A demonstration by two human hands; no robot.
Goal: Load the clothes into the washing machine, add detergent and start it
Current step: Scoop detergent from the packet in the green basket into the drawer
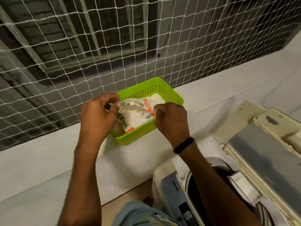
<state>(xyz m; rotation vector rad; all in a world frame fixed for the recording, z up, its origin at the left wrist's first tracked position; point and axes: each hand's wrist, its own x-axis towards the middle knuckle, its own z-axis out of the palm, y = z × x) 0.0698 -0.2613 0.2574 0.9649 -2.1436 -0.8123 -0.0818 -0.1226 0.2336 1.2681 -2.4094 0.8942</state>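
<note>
A clear plastic detergent packet (136, 115) with white powder and orange print lies in a lime-green perforated basket (164, 90) on a white ledge. My left hand (99, 116) pinches the packet's left edge. My right hand (171, 119) pinches its right edge by the orange strip; a black band circles that wrist. The top-loading washing machine (171, 186) stands at the lower right with its lid (263, 154) raised. Its drum opening is dark and partly hidden by my right forearm.
The white ledge (48, 160) runs across the view, backed by a white rope net (81, 54) over a grey wall. The machine's control panel (187, 214) is at the bottom. My knee in light blue cloth shows at the bottom centre.
</note>
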